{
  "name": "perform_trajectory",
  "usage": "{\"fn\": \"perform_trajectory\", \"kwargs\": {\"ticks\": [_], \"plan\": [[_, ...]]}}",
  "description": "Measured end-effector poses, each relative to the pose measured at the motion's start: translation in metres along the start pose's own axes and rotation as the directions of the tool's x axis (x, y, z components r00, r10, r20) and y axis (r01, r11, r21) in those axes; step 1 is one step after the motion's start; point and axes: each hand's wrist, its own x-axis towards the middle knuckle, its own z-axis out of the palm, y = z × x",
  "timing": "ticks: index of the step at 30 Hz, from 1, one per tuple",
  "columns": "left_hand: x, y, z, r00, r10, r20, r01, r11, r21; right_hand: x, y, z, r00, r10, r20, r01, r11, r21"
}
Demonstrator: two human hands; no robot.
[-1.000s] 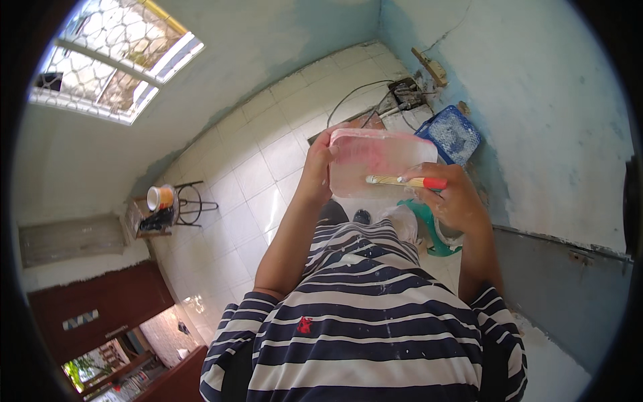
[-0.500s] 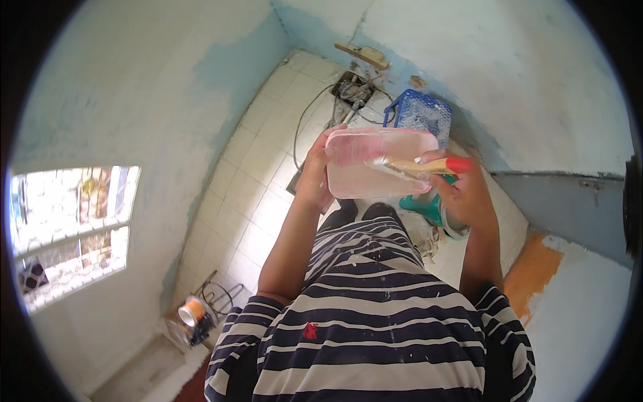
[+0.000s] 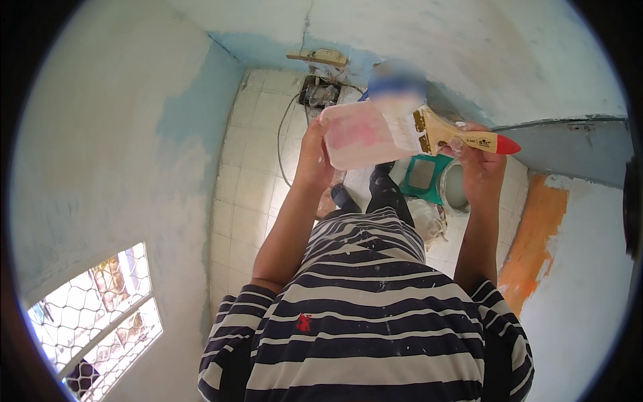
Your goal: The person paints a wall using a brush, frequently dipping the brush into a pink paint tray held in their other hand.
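a hand could slip by on the left, over the floor tiles point(image 3: 244, 171) between the left hand point(image 3: 313, 153) and the left wall point(image 3: 134, 134); a loop of dark cable point(image 3: 279, 144) cuts into that strip. on the right, the brush point(image 3: 439, 130) and right hand point(image 3: 479, 164) bar the pink tray's point(image 3: 348, 144) end, with a green container point(image 3: 439, 165), bucket point(image 3: 442, 191) and plastic bag point(image 3: 426, 220) crowded below. far side, something blue and blurred point(image 3: 395, 84) stands in the way. between the forearms there's a gap.

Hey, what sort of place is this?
Probably a room with unfinished paintwork: the left wall is patchy blue and white, the floor is tiled, and the right hand holds a wide paintbrush.
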Motion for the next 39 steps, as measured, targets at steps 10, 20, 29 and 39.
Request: {"fn": "perform_trajectory", "kwargs": {"ticks": [10,20,29,39], "plan": [[0.070,-0.008,0.060,0.995,-0.056,0.088,0.066,0.991,-0.119,0.059,-0.013,-0.045,0.947,0.099,-0.306,0.014,0.937,0.348],[0.160,-0.034,0.182,0.897,0.155,0.414,-0.164,0.986,-0.013,0.119,-0.016,-0.161,0.873,0.138,-0.467,0.177,0.804,0.568],[0.241,-0.051,0.274,0.932,-0.196,0.306,0.242,0.963,-0.119,0.180,-0.060,-0.241,0.839,0.072,-0.540,0.334,0.716,0.614],[0.294,-0.056,0.282,0.873,-0.212,0.439,0.248,0.969,-0.024,0.245,-0.248,-0.327,0.285,-0.625,-0.727,0.868,0.489,-0.081]]}}
